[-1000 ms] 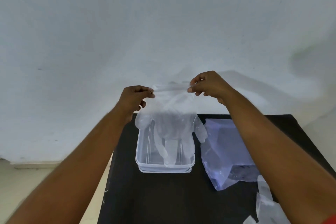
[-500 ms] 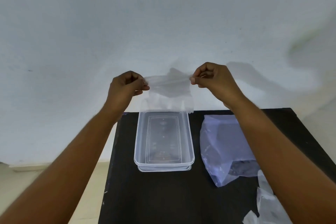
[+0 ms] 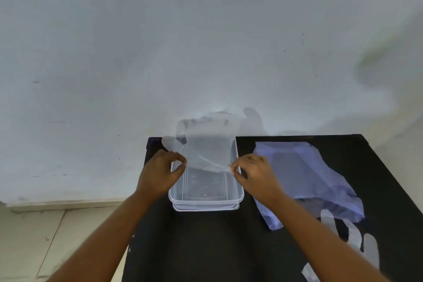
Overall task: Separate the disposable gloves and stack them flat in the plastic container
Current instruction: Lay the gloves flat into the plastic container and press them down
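Left hand (image 3: 160, 173): thumb and forefinger pinched shut on the cuff corner of the thin, translucent, filmy disposable glove (image 3: 207, 144).
Right hand (image 3: 253, 173): fingertips pinched shut on the opposite cuff corner.
Glove: stretched between the 2 pinches, its blurred finger end billowing away beyond the fingertips, over the far rim.
Container: clear, rectangular, rigid plastic container (image 3: 206, 204) directly below the fingers, on the matte black table (image 3: 206, 247).
Bag: crinkled bluish plastic bag (image 3: 304, 178) just right of the right fingers.
Spare gloves: clear loose gloves (image 3: 366, 249) nearer the person, behind the right forearm.
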